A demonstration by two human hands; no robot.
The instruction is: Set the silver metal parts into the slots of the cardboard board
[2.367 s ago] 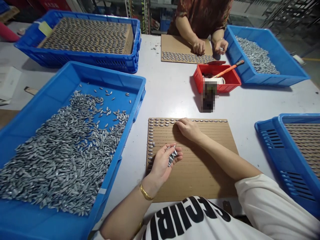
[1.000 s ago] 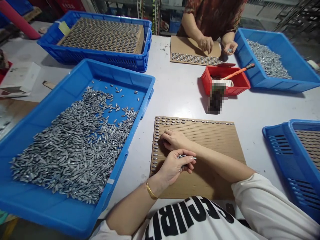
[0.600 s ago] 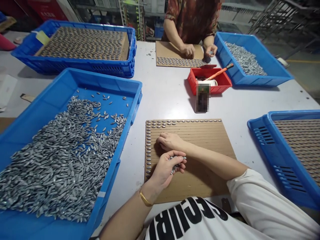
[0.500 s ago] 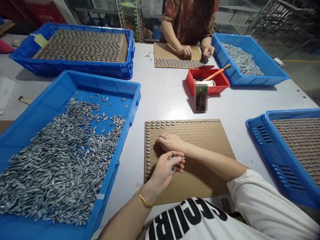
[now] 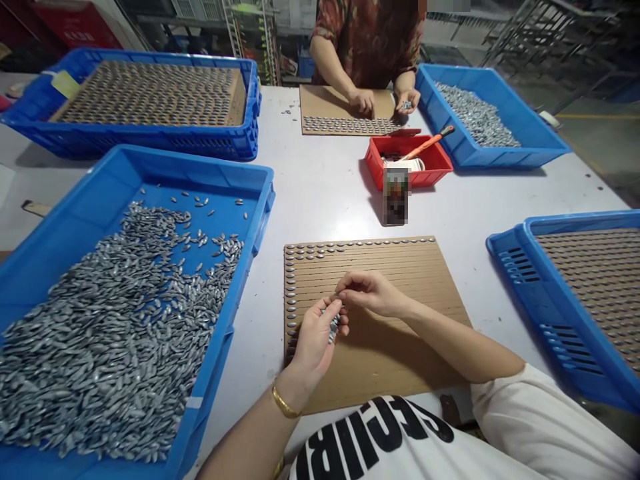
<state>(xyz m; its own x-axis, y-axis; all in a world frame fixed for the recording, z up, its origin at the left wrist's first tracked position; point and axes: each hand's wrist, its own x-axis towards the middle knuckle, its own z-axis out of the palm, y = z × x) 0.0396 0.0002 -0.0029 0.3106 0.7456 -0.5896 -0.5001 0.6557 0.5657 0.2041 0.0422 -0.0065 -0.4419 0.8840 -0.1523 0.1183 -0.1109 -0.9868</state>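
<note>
My left hand (image 5: pixel 316 335) is closed around a small heap of grey, spindle-shaped metal pieces (image 5: pixel 334 327). Just beside its thumb and fingertips, my right hand (image 5: pixel 374 292) has its fingers pinched together; whatever lies between them is hidden. Both hands are over a brown cardboard sheet (image 5: pixel 395 353) marked with parallel lines. Similar metal pieces lie along its far edge and down its left edge, plus a short second row at the far left corner.
At left stands a blue tray (image 5: pixel 227 170) of loose metal pieces. Behind it, a blue crate (image 5: pixel 200 143) holds a filled board; another crate (image 5: pixel 515 280) is at right. A red box (image 5: pixel 435 175) stands ahead. Across the table, a co-worker's hands (image 5: pixel 363 101) work over another board (image 5: pixel 325 103).
My right hand has moved from the upper left of the cardboard back to my left hand's fingertips. My left hand has shifted slightly left. One more piece appears in the second row.
</note>
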